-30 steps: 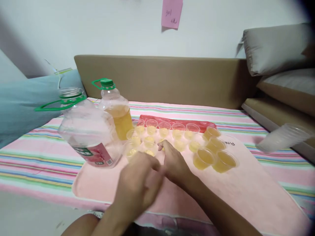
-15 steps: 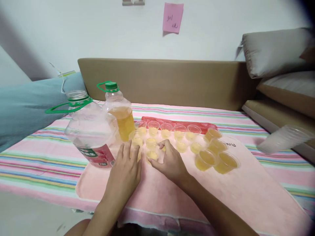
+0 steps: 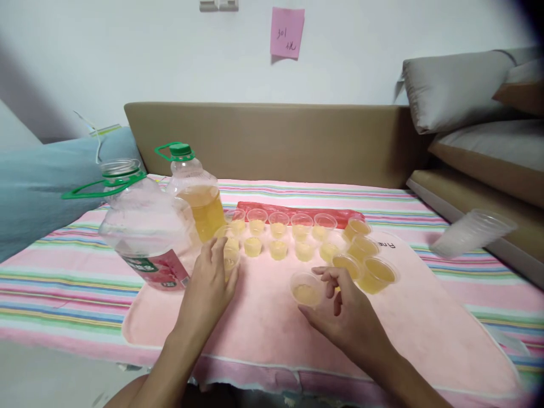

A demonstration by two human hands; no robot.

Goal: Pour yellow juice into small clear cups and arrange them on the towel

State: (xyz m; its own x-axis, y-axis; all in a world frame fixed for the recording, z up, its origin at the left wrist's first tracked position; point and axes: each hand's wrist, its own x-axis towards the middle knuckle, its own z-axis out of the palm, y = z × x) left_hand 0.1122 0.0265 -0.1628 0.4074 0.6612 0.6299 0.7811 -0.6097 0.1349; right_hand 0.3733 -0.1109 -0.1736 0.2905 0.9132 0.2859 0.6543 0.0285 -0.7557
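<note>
My left hand (image 3: 211, 277) curls its fingers and thumb around a small clear cup (image 3: 230, 262) at the left end of the cups. Farther right, my right hand (image 3: 342, 306) has its fingers apart beside a clear cup (image 3: 306, 290) with a little pale yellow liquid. Whether the fingertips touch that cup is hard to tell. Several small cups (image 3: 278, 249) with yellow liquid stand in rows behind the hands. Several fuller cups (image 3: 378, 275) are grouped behind my right hand. All rest on a pink cloth (image 3: 263, 323).
A large open bottle (image 3: 144, 226) stands at the left, with a green-capped bottle (image 3: 195, 198) of yellow liquid behind it. Red plastic (image 3: 348, 217) lies behind the cups. Stacked clear cups (image 3: 471, 233) lie on their side at the right, near cushions (image 3: 463, 85).
My right hand has moved right and toward me, and a cup now sits beside it, apart from the rows. My left hand stays at the left cups. The view has shifted slightly.
</note>
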